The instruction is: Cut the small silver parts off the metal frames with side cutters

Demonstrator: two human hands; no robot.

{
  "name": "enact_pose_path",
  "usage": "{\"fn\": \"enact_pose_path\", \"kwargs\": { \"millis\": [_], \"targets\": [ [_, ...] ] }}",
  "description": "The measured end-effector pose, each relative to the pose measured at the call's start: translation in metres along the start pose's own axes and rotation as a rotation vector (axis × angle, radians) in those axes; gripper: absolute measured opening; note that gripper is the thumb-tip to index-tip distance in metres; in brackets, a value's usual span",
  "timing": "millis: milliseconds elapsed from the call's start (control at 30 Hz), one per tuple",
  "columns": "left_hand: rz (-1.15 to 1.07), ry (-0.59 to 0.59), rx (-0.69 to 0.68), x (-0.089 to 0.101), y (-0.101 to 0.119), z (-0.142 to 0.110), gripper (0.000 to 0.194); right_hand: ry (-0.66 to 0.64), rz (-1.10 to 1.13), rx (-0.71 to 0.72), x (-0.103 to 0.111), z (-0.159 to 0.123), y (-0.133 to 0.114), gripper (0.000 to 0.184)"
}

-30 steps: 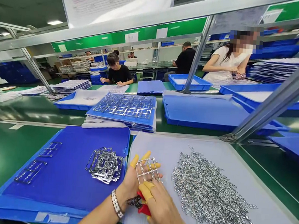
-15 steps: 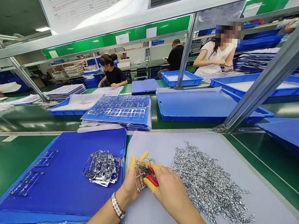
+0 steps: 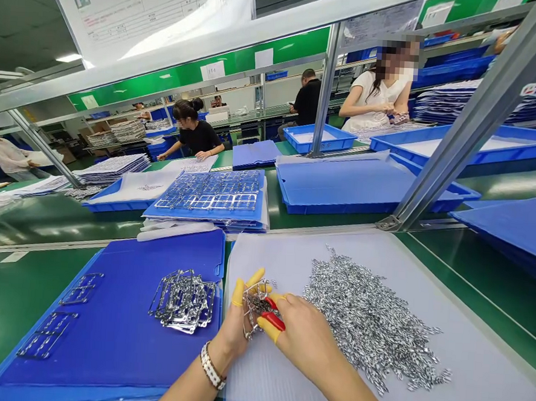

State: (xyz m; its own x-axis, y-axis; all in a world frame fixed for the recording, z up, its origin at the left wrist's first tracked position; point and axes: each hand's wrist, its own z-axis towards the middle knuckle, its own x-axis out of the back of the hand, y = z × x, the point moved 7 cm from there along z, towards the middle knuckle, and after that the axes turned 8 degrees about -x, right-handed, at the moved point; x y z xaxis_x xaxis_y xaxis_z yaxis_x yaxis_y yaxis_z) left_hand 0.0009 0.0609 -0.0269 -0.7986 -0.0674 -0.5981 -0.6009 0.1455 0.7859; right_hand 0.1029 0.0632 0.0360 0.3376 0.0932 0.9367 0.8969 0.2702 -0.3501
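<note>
Little moved | metal frame (image 3: 253, 308) in left hand (image 3: 229, 334) | red cutters (image 3: 272, 320) in right hand (image 3: 305, 337)

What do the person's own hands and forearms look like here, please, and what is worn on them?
Both forearms are bare, with no sleeves. The left hand and the right hand both wear yellow rubber finger cots on their fingers. A white beaded bracelet with dark marks circles the left wrist.

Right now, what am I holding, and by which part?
Left hand: a metal frame, by its edge. Right hand: red-handled cutters, by the handles.
</note>
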Motion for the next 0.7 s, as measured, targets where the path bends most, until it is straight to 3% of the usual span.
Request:
{"fn": "enact_pose_path", "kwargs": {
  "millis": [700],
  "targets": [
    [0.056, 0.020, -0.016, -0.0018, 0.0023, -0.0003, 0.064, -0.026, 0.000, -0.003, 0.0013, 0.0000, 0.0029, 0.021]
  ]
}}
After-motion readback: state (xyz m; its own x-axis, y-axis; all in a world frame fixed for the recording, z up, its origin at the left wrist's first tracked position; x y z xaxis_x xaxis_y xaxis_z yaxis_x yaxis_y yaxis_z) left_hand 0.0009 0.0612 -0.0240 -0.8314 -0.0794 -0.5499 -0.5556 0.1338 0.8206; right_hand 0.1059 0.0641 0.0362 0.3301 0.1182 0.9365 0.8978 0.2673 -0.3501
